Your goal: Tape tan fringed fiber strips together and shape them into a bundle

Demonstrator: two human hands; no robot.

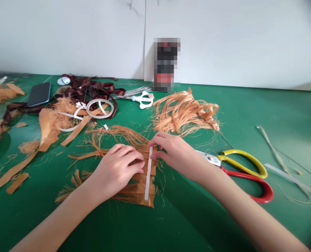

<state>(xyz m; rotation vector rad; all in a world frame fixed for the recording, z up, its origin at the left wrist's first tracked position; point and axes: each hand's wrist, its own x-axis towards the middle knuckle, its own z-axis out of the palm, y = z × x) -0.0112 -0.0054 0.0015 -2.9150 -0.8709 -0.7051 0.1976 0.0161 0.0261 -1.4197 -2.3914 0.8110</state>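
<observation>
Several frayed tan ribbon pieces [145, 189] lie side by side on the green table, their fringed ends toward the left. A narrow strip of white tape [148, 174] runs across their uncut ends. My left hand [118, 166] rests on the ribbon pieces just left of the tape, fingers bent and slightly apart, holding nothing. At the tape's far end my right hand [171, 150] pinches with thumb and fingertips. Part of the ribbon is hidden beneath my left hand.
Scissors with yellow and red handles [243, 164] lie by my right forearm. Farther back are white-handled scissors [143, 100], a frayed tan bundle [185, 113], a tape roll [100, 116], dark brown ribbon [92, 89] and a phone [39, 94]. A blurred box [166, 64] leans against the wall.
</observation>
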